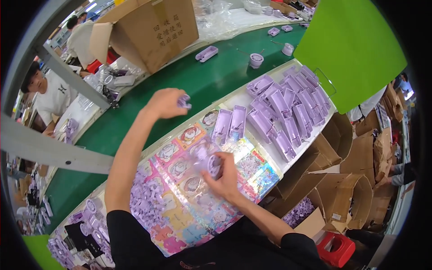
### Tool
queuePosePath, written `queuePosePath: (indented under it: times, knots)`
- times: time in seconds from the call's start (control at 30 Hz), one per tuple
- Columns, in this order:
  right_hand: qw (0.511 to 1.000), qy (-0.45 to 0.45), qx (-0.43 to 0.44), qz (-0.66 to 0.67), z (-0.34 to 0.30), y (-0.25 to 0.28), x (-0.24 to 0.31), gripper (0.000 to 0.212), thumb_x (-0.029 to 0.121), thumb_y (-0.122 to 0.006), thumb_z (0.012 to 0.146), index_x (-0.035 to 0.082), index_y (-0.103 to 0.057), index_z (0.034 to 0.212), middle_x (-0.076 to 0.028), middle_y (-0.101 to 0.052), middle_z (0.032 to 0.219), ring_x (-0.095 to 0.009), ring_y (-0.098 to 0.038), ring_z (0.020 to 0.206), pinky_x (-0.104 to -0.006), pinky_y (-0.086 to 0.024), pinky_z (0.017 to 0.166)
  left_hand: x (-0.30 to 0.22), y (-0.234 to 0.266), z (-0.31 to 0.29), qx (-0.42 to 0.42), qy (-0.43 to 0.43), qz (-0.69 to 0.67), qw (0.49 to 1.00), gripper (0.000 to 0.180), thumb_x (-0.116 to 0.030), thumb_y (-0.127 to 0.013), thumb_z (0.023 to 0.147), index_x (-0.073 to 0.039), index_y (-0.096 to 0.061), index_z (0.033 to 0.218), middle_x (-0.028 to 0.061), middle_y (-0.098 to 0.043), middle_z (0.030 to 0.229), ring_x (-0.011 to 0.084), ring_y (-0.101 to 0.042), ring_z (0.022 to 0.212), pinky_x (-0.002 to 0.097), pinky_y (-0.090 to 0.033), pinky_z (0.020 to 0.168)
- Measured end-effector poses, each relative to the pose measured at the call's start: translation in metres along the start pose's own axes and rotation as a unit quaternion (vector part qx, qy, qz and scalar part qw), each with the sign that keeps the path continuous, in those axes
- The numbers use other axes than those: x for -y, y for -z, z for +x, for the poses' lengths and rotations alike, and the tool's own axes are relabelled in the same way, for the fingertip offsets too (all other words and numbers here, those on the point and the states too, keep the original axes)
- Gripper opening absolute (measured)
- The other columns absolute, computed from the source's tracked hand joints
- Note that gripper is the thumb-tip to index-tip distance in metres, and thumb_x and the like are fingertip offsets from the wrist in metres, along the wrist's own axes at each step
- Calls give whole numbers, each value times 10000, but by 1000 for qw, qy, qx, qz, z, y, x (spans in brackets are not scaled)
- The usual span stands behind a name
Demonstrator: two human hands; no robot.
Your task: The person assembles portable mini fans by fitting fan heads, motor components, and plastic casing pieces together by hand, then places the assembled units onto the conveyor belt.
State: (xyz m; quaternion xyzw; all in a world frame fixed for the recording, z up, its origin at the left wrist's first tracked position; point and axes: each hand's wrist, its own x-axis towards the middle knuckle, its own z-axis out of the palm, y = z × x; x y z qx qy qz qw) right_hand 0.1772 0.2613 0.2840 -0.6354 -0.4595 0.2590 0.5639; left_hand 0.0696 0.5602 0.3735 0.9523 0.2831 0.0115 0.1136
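My left hand [167, 103] is over the near edge of the green conveyor belt, its fingers closed around a small purple plastic part [183, 102] whose exact kind I cannot make out. Lower and to the right, my right hand [226, 176] grips a round purple plastic housing [213, 166] above a colourful printed mat [189, 207]. Beside it a second purple shape is smeared by motion. Two long purple shells [237, 121] lie side by side just beyond the right hand. A heap of small purple pieces [146, 198] covers the mat's left part.
Many long purple shells [288, 105] are piled on the white worktop at right. Round purple parts with wires [256, 60] sit on the belt. A cardboard box [153, 33] stands beyond it, a green panel [351, 49] at right, and open cartons [344, 198] below. A person [56, 96] sits across.
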Motion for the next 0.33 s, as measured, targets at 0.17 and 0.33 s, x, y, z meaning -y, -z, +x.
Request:
queuePosePath:
  times: [0.17, 0.33]
  knots:
    - [993, 68, -99, 23, -3, 3, -20, 624, 89, -782, 758, -38, -483, 1291, -173, -465, 1165, -302, -522, 1061, -375, -465, 916, -81, 0, -76, -12, -31, -41, 999, 567, -408, -765, 733, -63, -670, 1173, 153, -625, 1026, 366, -640, 953, 445, -518, 838]
    - [984, 167, -32, 53, -10, 8, -12, 647, 74, -763, 768, -13, -453, 1329, -173, -456, 1260, -290, -514, 1157, -361, -444, 970, -98, 2, -141, 3, 23, -94, 995, 715, -495, -809, 748, -115, -634, 1328, 170, -598, 1299, 342, -630, 1134, 421, -506, 947]
